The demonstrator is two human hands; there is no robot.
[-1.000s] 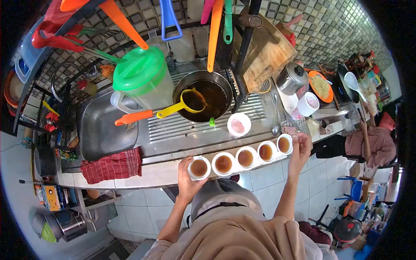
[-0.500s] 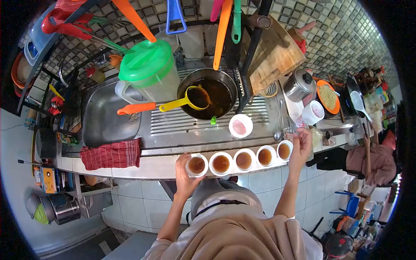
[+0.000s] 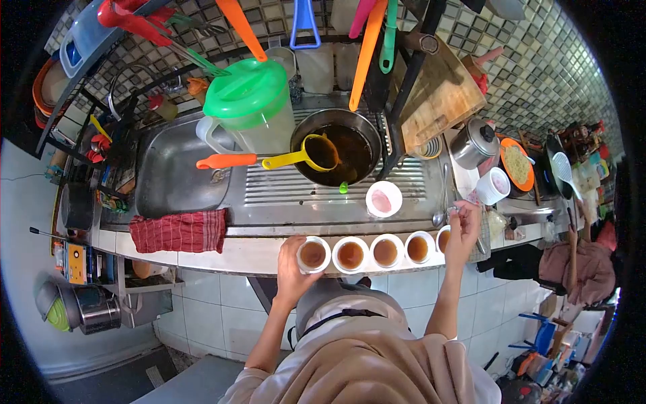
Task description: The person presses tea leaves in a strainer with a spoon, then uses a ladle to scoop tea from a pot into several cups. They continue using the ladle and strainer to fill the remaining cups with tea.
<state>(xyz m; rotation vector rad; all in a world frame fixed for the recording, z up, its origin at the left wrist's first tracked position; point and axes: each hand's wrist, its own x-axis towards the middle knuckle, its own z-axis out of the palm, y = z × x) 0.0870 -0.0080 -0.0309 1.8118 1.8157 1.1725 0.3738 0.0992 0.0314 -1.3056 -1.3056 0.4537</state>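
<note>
Several white cups of brown liquid stand in a row along the counter's front edge. My left hand (image 3: 292, 268) is wrapped round the side of the leftmost cup (image 3: 313, 254). Over the rightmost cup (image 3: 443, 238), which it partly hides, my right hand (image 3: 464, 232) is raised with its fingers pinched together. What those fingers hold is too small to make out; a thin metal handle (image 3: 481, 246) shows just beside them. Between the hands are three more cups, one of them the middle cup (image 3: 385, 252). A white tub with pink contents (image 3: 383, 199) sits behind the row.
A pot of dark liquid (image 3: 363, 176) stands on the drainboard, a yellow strainer (image 3: 319, 153) in it. Left of it are a green-lidded pitcher (image 3: 259, 124), the sink (image 3: 182, 168) and a red cloth (image 3: 178, 231). Utensils hang overhead. Another person (image 3: 579, 262) stands at far right.
The camera view has shifted, moving the counter items rightward in the picture. My right hand now covers more of the rightmost cup. My left hand stays on the leftmost cup.
</note>
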